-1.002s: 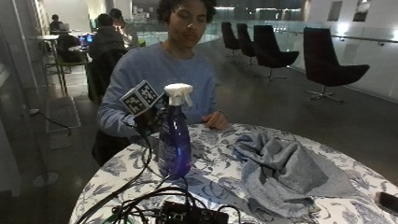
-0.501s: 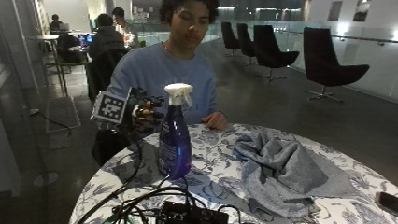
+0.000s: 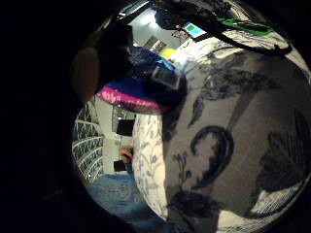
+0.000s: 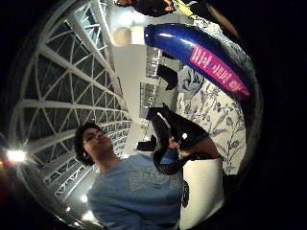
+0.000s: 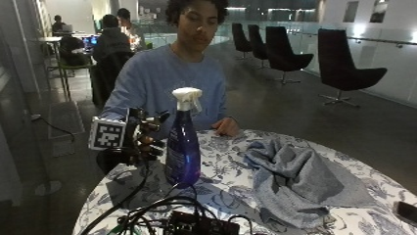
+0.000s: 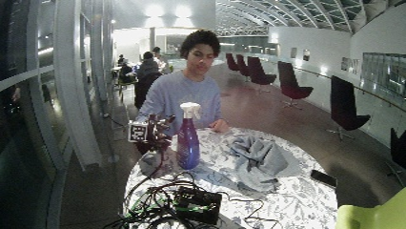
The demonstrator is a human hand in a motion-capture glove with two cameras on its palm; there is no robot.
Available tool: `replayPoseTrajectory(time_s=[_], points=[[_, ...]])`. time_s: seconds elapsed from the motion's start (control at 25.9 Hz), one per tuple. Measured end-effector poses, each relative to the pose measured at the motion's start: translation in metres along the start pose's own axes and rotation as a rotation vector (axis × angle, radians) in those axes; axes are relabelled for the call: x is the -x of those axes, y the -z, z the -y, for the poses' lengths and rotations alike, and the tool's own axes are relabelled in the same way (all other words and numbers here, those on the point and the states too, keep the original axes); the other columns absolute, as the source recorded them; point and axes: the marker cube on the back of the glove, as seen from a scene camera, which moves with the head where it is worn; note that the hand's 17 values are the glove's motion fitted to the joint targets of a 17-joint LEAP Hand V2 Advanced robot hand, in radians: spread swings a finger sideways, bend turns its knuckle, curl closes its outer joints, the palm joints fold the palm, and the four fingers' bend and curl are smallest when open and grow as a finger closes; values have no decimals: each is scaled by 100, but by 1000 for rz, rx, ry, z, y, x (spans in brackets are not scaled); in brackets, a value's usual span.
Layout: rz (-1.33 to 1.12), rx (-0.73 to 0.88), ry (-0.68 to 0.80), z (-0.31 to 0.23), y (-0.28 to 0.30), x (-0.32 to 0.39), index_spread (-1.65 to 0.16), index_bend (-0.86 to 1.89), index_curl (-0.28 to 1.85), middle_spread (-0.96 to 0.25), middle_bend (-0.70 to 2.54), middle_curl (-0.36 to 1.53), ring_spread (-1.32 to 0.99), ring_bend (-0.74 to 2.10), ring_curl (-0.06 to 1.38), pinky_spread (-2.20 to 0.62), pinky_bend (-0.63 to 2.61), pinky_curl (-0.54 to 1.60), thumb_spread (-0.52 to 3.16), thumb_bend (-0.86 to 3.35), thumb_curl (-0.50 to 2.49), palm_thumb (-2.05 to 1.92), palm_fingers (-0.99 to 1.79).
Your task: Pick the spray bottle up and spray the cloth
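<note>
A blue spray bottle [image 5: 183,152] with a white nozzle stands upright on the floral table [image 5: 224,169], left of centre. My gloved right hand [image 5: 142,139] hovers just left of the bottle's body, palm toward it, fingers spread and loosely bent, holding nothing. A narrow gap shows between fingertips and bottle. The bottle [image 4: 201,52] with its pink label lies across the thumb side palm view, and its lower part [image 3: 141,92] shows in the little finger side view. A crumpled grey cloth [image 5: 293,176] lies on the table right of the bottle. The person's bare hand [image 5: 226,128] rests on the table behind.
A black box with tangled cables [image 5: 196,225] sits at the table's front edge, with one cable running up to my hand. A dark phone [image 5: 407,211] lies at the far right edge. Black chairs [image 5: 345,68] stand well behind the table.
My hand has drawn back from the bottle's neck, moved left, then come down to the level of the bottle's body. Bottle and cloth have not moved.
</note>
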Motion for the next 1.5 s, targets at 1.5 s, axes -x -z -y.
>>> replayPoseTrajectory(time_s=[1.5], points=[[-713,468,22,213,-98,108,-31,9,20,-3,31,40,5,55,36,23,39,35,80,-1,55,96,94]])
